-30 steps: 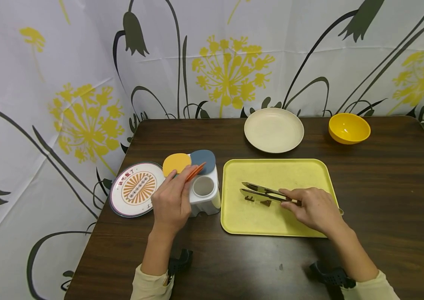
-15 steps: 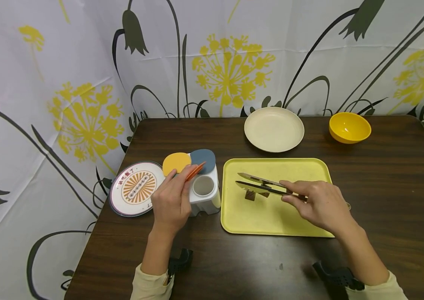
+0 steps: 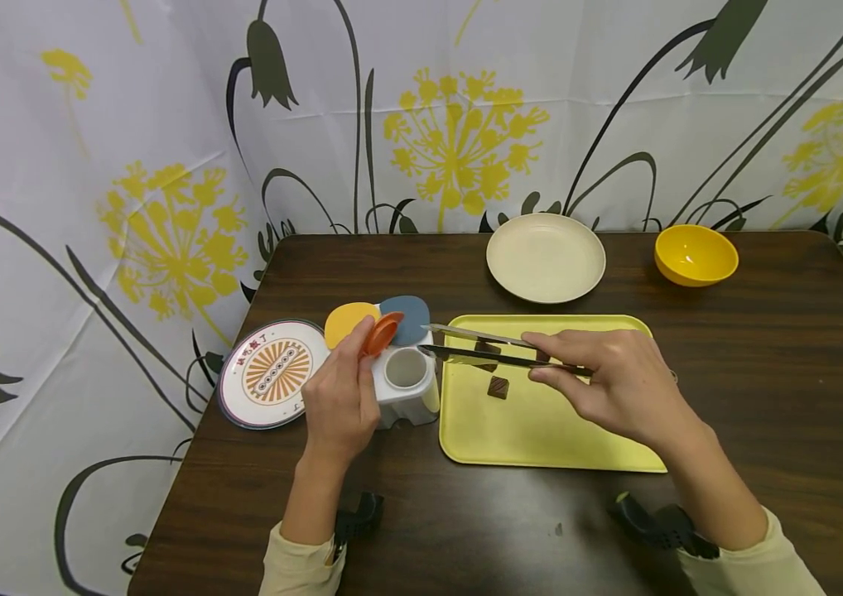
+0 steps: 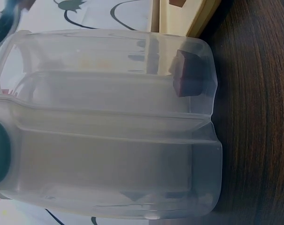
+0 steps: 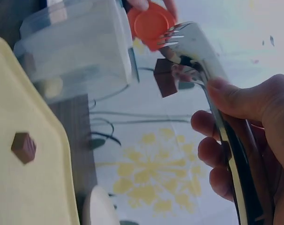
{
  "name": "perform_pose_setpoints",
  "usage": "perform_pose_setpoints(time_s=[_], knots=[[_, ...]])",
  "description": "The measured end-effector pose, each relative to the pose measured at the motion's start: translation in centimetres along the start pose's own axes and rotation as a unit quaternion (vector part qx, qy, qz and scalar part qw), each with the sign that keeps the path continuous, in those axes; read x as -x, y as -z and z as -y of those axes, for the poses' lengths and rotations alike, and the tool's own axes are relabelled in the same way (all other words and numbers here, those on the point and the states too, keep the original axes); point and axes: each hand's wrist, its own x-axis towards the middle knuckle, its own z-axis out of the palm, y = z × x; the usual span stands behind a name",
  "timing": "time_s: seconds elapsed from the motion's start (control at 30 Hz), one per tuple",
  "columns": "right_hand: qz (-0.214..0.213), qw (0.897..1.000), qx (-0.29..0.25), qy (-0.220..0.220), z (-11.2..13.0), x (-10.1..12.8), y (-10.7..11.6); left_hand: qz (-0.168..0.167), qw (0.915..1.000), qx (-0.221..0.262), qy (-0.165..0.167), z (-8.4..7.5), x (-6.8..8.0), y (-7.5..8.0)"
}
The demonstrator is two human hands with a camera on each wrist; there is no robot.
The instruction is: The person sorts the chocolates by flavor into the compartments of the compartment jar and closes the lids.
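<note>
Head view: left hand [image 3: 339, 397] pinches orange lid [image 3: 380, 333]; right hand [image 3: 619, 385] grips tongs [image 3: 496, 348].

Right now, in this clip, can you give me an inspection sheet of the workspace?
Surface: dark wooden table.
Job's things: metal tongs pinching a small brown cube; white plastic compartment container; orange round lid; second brown cube on yellow tray.
Clutter: cream plate, yellow bowl, patterned plate.
Grips: left hand holds the lid; right hand grips the tongs.
Cables: nothing seen.
Surroundings: floral curtain.
</note>
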Motion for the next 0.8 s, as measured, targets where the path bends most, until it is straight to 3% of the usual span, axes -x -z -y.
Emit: perform_pose_setpoints(time_s=[0.17,0.37,0.57,0.8], knots=[[0.002,0.999,-0.032,0.012,0.6,-1.5,-1.3,-0.004,1.0000,-0.006,-0.003,0.0,0.0,0.0],[0.009,0.994,-0.110,0.016,0.8,-2.4,-3.6,-0.003,0.9999,-0.013,-0.009,0.0,-0.2,0.0],[-0.012,0.986,-0.165,0.033,0.6,-2.3,-6.2,-0.008,0.9996,-0.016,-0.024,0.1,-0.3,0.0],[-0.039,0.980,-0.193,0.042,-0.1,-1.7,-8.3,-0.019,0.9994,-0.017,-0.022,0.0,-0.2,-0.1]])
